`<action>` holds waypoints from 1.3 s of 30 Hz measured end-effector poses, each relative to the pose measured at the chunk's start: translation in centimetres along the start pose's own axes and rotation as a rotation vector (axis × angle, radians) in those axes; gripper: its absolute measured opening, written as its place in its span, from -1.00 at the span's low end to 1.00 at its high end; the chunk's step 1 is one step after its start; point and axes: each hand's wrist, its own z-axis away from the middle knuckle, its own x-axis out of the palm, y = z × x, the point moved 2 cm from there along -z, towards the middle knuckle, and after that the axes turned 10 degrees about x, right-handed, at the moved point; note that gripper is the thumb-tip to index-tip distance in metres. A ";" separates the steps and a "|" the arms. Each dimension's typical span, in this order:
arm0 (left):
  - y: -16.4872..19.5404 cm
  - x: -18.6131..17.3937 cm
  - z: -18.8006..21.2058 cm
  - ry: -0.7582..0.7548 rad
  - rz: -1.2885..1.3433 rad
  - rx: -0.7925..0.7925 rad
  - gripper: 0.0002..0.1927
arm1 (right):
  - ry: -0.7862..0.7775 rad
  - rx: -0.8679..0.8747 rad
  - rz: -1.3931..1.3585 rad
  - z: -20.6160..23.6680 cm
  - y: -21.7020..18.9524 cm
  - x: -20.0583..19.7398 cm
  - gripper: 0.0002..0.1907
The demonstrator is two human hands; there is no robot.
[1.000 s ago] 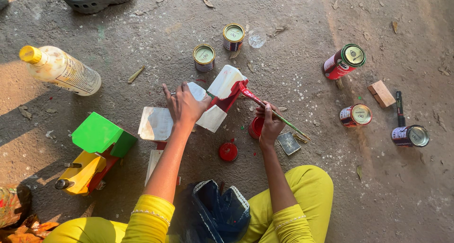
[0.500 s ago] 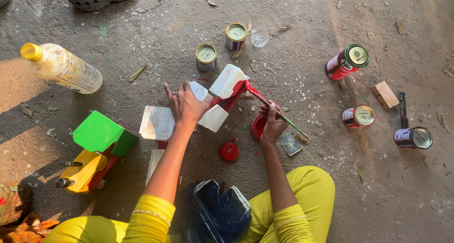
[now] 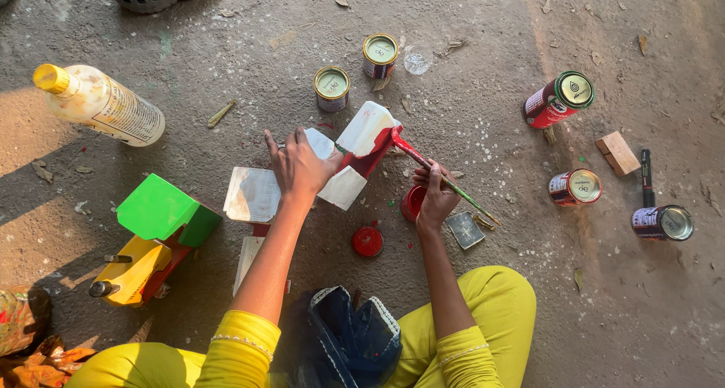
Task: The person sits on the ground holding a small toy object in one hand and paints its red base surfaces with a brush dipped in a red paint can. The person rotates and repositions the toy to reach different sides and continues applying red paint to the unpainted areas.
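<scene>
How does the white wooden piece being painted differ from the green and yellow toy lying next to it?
The white wooden piece is mostly white with red only partly brushed on; the green and yellow toy is fully coloured in green, yellow and some red.
The left hand presses on the white piece and the right hand puts a paintbrush to it; the toy lies apart, untouched.
Both sit on the concrete floor and are made of blocky shapes.

Five closed tins lay beyond the hands, one bottle, one brush, one block.
</scene>
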 end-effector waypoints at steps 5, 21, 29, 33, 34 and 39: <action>0.0 0.1 0.0 -0.017 0.007 -0.012 0.09 | -0.001 -0.003 0.005 0.0 0.0 0.0 -0.73; 0.1 0.1 -0.1 0.005 0.032 -0.017 0.10 | -0.032 -0.010 0.007 0.2 0.2 0.0 -0.73; 0.2 0.0 0.0 0.058 0.039 0.009 0.08 | -0.041 -0.021 0.011 0.3 0.2 0.0 -0.73; 0.2 0.1 0.0 0.056 0.036 0.009 0.06 | -0.044 -0.010 0.012 0.4 0.1 -0.1 -0.74; 0.2 0.1 0.0 0.049 0.036 0.005 0.06 | -0.045 -0.011 0.014 0.4 0.1 0.0 -0.74; 0.2 0.1 0.0 0.024 0.046 -0.008 0.05 | -0.057 -0.009 0.016 0.5 0.0 0.0 -0.74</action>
